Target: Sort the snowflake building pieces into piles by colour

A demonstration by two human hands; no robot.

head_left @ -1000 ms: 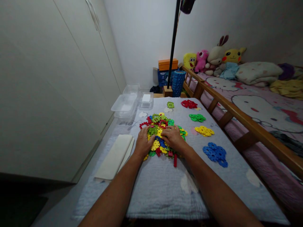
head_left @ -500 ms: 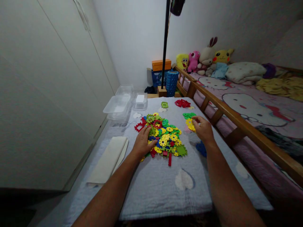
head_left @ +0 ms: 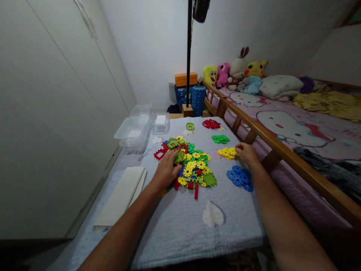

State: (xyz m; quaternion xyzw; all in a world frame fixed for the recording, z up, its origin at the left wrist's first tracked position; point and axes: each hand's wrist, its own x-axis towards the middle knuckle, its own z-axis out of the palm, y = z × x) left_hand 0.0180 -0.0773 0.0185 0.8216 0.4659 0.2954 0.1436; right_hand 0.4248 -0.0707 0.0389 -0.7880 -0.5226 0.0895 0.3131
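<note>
My left hand (head_left: 167, 169) rests on the left side of a mixed heap of plastic building pieces (head_left: 191, 165), fingers spread and thumb apart. Yellow, green, red and blue flower-shaped discs and notched squares make up this heap. At the right, my right hand (head_left: 247, 153) has its fingertips pinched at the right end of a small pile of yellow flower-shaped discs (head_left: 227, 153); the disc between them is partly hidden. Blue discs (head_left: 239, 177) lie just nearer to me, and green discs (head_left: 220, 139) sit just beyond the yellow ones.
Red pieces (head_left: 211, 124) and a green square piece (head_left: 190, 126) lie at the table's far end. Clear plastic boxes (head_left: 131, 128) stand at the left, behind a folded cloth (head_left: 122, 195). A wooden bed rail (head_left: 254, 131) runs along the right side.
My right hand has lowered and shifted to the right edge of the yellow discs, uncovering more of them and the blue ones. My left hand stays on the heap. The view has turned slightly right.
</note>
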